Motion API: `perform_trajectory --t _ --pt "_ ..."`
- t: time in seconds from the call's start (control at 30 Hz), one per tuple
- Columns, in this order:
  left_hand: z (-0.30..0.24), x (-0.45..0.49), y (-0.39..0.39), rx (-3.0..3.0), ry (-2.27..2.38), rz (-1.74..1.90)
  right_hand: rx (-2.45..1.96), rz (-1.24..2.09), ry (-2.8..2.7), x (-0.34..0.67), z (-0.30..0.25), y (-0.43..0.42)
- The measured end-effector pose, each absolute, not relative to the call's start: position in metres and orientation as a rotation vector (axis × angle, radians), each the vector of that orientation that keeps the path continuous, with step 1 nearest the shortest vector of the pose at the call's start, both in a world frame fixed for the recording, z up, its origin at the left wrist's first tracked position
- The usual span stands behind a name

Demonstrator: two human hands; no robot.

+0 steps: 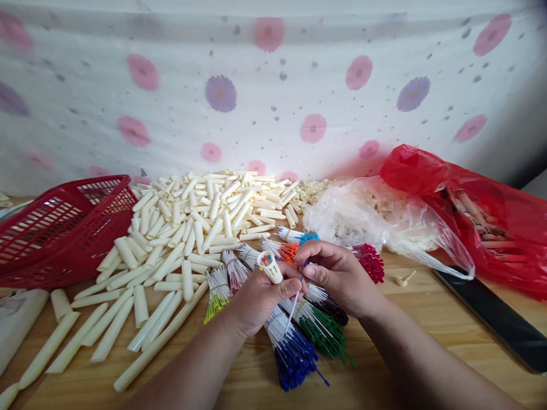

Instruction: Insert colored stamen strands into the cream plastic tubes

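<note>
My left hand is closed round a cream pen barrel, whose wide open end faces up and shows several coloured tips inside. Close beside it, my right hand pinches a thin white pen refill near its dark blue end; the left fingertips meet it there too. Under and around the hands lie bundles of refills: blue ones, green ones, yellow ones, orange ones and red ones. My hands partly cover some bundles.
A large heap of cream tubes spreads behind and left of my hands. A red basket stands at the left. To the right are a clear plastic bag, a red bag and a dark flat slab. A flowered sheet hangs behind.
</note>
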State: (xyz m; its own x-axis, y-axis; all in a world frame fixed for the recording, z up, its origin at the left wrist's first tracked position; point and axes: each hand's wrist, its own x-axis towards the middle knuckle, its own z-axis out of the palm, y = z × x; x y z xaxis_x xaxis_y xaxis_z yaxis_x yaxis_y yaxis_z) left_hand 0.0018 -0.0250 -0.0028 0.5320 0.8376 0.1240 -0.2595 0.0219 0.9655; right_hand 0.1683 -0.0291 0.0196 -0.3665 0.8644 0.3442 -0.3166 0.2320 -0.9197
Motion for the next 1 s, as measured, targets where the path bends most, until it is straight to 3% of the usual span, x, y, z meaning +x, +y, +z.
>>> perform_trajectory --t 0.13,0.33,0.47,1.0 --pt "0.004 0.001 -0.022 1.53 0.73 0.935 -0.69 1.213 -1.497 0.173 0.02 -0.028" --pt "0.009 -0.005 -0.016 1.859 1.034 1.283 -0.767 0.319 -1.506 0.197 0.071 -0.07" --pt "0.007 -0.007 -0.016 1.968 0.938 1.303 -0.738 0.1 -1.84 0.2 0.096 -0.103" --pt "0.011 -0.004 -0.022 2.054 0.872 1.251 -0.617 0.052 -1.94 0.174 0.086 -0.087"
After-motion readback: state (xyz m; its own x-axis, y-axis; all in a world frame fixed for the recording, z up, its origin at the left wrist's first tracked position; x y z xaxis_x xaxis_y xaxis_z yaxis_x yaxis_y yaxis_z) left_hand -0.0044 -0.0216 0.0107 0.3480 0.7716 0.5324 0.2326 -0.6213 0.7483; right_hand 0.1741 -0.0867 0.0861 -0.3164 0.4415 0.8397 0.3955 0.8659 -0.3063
